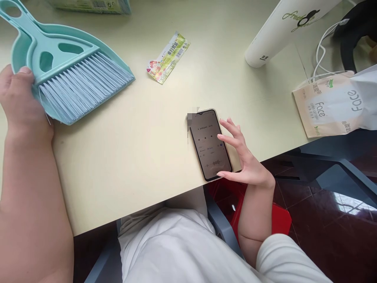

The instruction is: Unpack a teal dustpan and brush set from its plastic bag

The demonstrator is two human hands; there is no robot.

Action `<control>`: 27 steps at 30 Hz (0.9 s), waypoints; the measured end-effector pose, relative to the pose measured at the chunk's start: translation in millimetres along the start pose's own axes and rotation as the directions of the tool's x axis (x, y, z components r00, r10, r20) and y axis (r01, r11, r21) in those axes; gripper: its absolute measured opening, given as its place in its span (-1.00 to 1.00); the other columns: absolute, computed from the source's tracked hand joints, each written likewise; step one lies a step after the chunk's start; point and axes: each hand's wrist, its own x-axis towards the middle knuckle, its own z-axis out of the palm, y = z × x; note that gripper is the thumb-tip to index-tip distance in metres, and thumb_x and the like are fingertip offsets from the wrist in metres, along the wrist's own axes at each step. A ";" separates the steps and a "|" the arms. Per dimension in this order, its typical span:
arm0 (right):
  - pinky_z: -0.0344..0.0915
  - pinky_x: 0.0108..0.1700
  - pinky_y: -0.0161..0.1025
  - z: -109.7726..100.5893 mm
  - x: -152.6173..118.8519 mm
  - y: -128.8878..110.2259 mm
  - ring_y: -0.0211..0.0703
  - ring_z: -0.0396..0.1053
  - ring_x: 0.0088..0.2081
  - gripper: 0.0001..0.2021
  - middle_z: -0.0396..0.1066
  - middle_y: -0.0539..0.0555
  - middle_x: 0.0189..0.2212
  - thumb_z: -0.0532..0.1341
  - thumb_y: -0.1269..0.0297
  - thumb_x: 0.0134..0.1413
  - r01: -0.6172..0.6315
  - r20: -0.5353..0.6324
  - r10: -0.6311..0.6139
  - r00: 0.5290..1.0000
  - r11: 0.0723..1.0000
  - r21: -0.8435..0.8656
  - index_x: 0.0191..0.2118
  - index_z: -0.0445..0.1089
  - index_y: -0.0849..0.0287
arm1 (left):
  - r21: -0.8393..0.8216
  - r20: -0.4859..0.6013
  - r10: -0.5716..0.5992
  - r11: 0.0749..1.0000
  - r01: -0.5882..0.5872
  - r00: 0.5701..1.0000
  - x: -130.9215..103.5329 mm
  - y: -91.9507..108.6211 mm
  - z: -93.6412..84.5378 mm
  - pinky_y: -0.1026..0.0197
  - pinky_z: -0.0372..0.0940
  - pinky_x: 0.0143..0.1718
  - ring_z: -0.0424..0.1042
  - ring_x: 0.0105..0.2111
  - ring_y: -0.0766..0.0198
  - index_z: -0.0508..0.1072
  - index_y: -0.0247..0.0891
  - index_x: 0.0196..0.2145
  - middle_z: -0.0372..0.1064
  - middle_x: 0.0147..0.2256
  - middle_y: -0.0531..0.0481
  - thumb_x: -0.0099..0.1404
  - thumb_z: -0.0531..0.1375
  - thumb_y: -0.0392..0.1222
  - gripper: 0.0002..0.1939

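A light teal dustpan (119, 63) lies on the table at the upper left, with a matching hand brush (61, 45) nested in it, its pale blue bristles facing me. My left hand (22, 94) is at the dustpan's left edge, thumb against it and fingers curled; part of its grip is hidden. Near the table's front edge lies a smartphone (209, 145), screen up and lit. Over its right side is my right hand (247, 157), fingers spread and curved, the thumb at the bottom of the screen. It holds nothing.
A green-and-white printed label (169, 58) lies on the table (126, 165). A white cylinder with lettering (273, 35), a pack of face tissues (330, 106), a white cable (318, 55) and a black object (353, 35) are at the right. A printed package (94, 6) sits at the top.
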 end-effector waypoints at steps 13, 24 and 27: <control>-0.09 0.39 0.34 10.8 1.0 3.8 0.17 -0.11 0.44 -0.57 0.12 0.00 0.34 0.22 -0.04 0.16 -0.026 -0.269 0.059 0.961 0.992 0.124 0.14 0.30 -0.17 | -0.402 0.114 0.211 0.903 -0.150 0.971 8.1 -15.4 -3.4 0.21 0.22 -0.29 0.10 -0.44 0.35 0.15 -0.22 -0.47 -0.10 -0.43 0.00 0.14 0.10 -0.32 -0.87; 0.06 0.37 0.24 16.8 5.0 0.6 0.13 0.11 0.34 -0.70 0.28 0.05 0.17 0.09 0.00 0.27 -0.145 -0.371 0.162 0.914 0.987 0.073 -0.12 0.54 -0.07 | -0.268 0.165 0.148 0.958 -0.100 0.975 0.0 -5.7 -9.5 0.25 0.19 -0.23 0.17 -0.32 0.37 0.05 -0.23 -0.43 -0.14 -0.37 0.00 0.31 -0.01 -0.35 -0.82; 0.02 0.39 0.23 13.8 2.3 1.4 0.13 0.08 0.34 -0.66 0.32 0.00 0.13 0.08 -0.02 0.26 -0.111 -0.318 0.127 0.940 0.991 0.068 -0.25 0.60 -0.11 | -0.172 0.133 0.098 0.982 -0.075 0.986 -5.2 3.1 -5.8 0.24 0.18 -0.23 0.19 -0.29 0.36 0.01 -0.22 -0.42 -0.14 -0.34 0.00 0.30 -0.01 -0.31 -0.82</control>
